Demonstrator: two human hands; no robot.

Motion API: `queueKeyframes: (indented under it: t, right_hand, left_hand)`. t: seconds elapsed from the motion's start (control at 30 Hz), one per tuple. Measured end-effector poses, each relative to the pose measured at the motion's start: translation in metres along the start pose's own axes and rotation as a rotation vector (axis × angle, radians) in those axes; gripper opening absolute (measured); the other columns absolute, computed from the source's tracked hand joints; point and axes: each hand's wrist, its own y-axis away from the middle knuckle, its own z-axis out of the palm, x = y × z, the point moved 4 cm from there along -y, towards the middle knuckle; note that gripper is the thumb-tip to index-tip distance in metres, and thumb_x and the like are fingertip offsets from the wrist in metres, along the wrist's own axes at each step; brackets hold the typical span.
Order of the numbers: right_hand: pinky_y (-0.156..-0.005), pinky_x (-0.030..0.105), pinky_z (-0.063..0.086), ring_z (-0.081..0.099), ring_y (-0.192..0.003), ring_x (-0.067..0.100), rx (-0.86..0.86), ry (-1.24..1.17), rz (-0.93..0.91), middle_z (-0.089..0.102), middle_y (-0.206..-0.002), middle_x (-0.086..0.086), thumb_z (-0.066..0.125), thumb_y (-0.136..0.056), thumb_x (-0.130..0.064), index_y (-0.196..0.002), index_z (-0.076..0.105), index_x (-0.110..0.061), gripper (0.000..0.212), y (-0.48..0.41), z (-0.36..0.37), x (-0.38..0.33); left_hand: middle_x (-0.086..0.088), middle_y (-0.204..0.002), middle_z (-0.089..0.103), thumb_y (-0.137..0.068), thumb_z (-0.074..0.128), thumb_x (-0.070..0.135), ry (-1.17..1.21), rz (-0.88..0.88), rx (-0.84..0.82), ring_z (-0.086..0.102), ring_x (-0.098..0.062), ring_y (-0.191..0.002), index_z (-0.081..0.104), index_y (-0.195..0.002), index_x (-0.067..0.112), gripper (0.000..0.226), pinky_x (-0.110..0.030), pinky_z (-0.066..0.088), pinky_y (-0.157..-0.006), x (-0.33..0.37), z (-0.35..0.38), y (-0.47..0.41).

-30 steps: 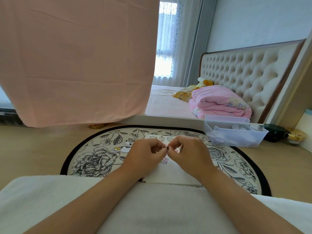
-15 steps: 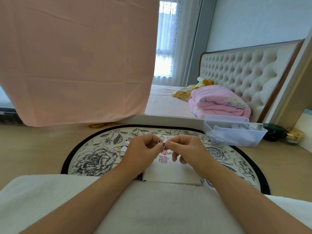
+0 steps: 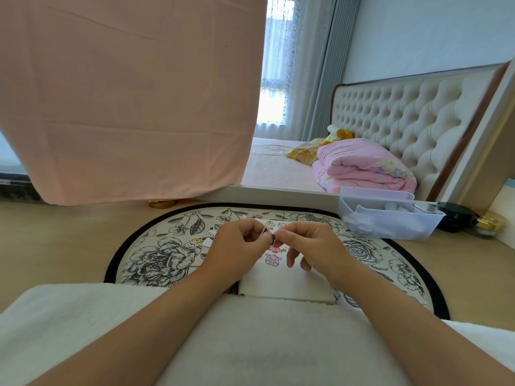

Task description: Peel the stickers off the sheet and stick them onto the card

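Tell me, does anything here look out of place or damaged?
Nothing stands out. Left hand and right hand pinch one small sticker above the card, which lies flat on the mat; nothing looks torn or spilled.

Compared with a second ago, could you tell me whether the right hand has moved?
Yes. The right hand has shifted slightly up the picture over the card, uncovering pink stickers there.

Your forearms are bare right down to your left hand (image 3: 239, 246) and right hand (image 3: 315, 243), and your lap is wrapped in soft white fleecy fabric (image 3: 264, 344), robe or blanket, can't really tell which.
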Motion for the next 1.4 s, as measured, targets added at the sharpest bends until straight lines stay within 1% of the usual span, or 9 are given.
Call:
queueKeyframes:
  t: [0.1, 0.27, 0.53, 0.8, 0.97, 1.07, 1.17, 1.27, 1.4]
  right_hand:
    - [-0.046, 0.025, 0.036, 0.061, -0.060, 0.017, -0.034, 0.013, 0.011, 0.075, -0.090, 0.009, 0.065, -0.097, -0.019, -0.091, 0.075, -0.009, 0.016, 0.000, -0.002, 0.001]
    - [-0.048, 0.014, 0.039, 0.060, -0.056, 0.016, -0.008, 0.081, -0.037, 0.075, -0.081, 0.005, 0.065, -0.096, -0.016, -0.084, 0.075, -0.011, 0.017, -0.001, -0.003, 0.001]
    - [-0.060, 0.027, 0.049, 0.057, -0.054, 0.006, 0.161, 0.478, -0.241, 0.067, -0.069, -0.019, 0.065, -0.092, -0.027, -0.075, 0.071, -0.030, 0.018, 0.002, 0.003, -0.006]
    - [-0.060, 0.026, 0.044, 0.047, -0.060, 0.004, 0.303, 0.825, -0.427, 0.059, -0.070, -0.019, 0.063, -0.091, -0.030, -0.081, 0.071, -0.029, 0.012, 0.009, 0.008, -0.013]
    - [-0.062, 0.028, 0.048, 0.056, -0.060, 0.004, 0.252, 0.656, -0.288, 0.065, -0.070, -0.019, 0.061, -0.091, -0.032, -0.080, 0.072, -0.030, 0.016, 0.003, 0.007, -0.006]
    - [-0.059, 0.026, 0.047, 0.055, -0.051, 0.003, 0.224, 0.411, -0.182, 0.068, -0.066, -0.014, 0.063, -0.093, -0.024, -0.071, 0.072, -0.026, 0.023, 0.002, 0.007, -0.003]
    - [-0.054, 0.029, 0.048, 0.053, -0.044, 0.009, 0.218, 0.264, -0.131, 0.071, -0.068, -0.001, 0.063, -0.096, -0.022, -0.071, 0.072, -0.021, 0.026, 0.003, 0.006, -0.003]
    - [-0.055, 0.032, 0.049, 0.053, -0.046, 0.010, 0.243, 0.305, -0.157, 0.071, -0.069, -0.005, 0.063, -0.095, -0.025, -0.070, 0.071, -0.025, 0.026, 0.002, 0.006, -0.002]
    - [-0.061, 0.031, 0.053, 0.056, -0.053, 0.004, 0.302, 0.445, -0.209, 0.069, -0.068, -0.015, 0.064, -0.093, -0.032, -0.075, 0.073, -0.030, 0.021, 0.003, 0.004, -0.001]
  left_hand:
    - [-0.020, -0.074, 0.067, -0.088, 0.068, 0.015, 0.017, -0.001, -0.022, 0.051, -0.014, -0.060, 0.069, -0.075, 0.008, 0.015, -0.027, 0.043, -0.059, -0.001, 0.001, 0.001]
    - [-0.016, -0.070, 0.067, -0.088, 0.067, 0.012, 0.026, 0.005, -0.027, 0.049, -0.012, -0.056, 0.068, -0.072, 0.009, 0.017, -0.021, 0.040, -0.055, 0.001, 0.002, 0.002]
    - [-0.016, -0.071, 0.068, -0.087, 0.068, 0.013, -0.002, -0.002, -0.002, 0.048, -0.009, -0.054, 0.068, -0.072, 0.009, 0.016, -0.017, 0.040, -0.054, 0.001, 0.003, 0.001]
    - [-0.004, -0.056, 0.059, -0.087, 0.068, 0.014, -0.027, 0.001, -0.003, 0.043, -0.003, -0.048, 0.067, -0.070, 0.008, 0.018, -0.012, 0.036, -0.051, 0.002, 0.006, 0.003]
    - [-0.007, -0.062, 0.064, -0.087, 0.069, 0.020, -0.078, 0.010, 0.032, 0.046, -0.005, -0.052, 0.067, -0.072, 0.013, 0.017, -0.014, 0.038, -0.052, 0.001, 0.004, 0.001]
    - [0.004, -0.066, 0.066, -0.086, 0.072, 0.022, -0.120, 0.035, 0.078, 0.050, -0.001, -0.055, 0.068, -0.076, 0.021, 0.011, -0.011, 0.038, -0.055, 0.002, 0.002, 0.002]
    - [0.014, -0.082, 0.064, -0.083, 0.076, 0.027, -0.211, 0.145, 0.182, 0.057, -0.002, -0.075, 0.064, -0.092, 0.029, 0.016, -0.008, 0.040, -0.064, 0.008, -0.003, 0.004]
    - [0.013, -0.077, 0.061, -0.081, 0.077, 0.023, -0.283, 0.237, 0.194, 0.056, -0.007, -0.073, 0.061, -0.085, 0.029, 0.017, -0.010, 0.039, -0.062, 0.015, -0.003, 0.007]
    - [0.017, -0.069, 0.067, -0.086, 0.072, 0.025, -0.244, 0.150, 0.143, 0.061, -0.004, -0.066, 0.065, -0.073, 0.034, 0.018, -0.009, 0.042, -0.061, 0.013, 0.004, 0.008]
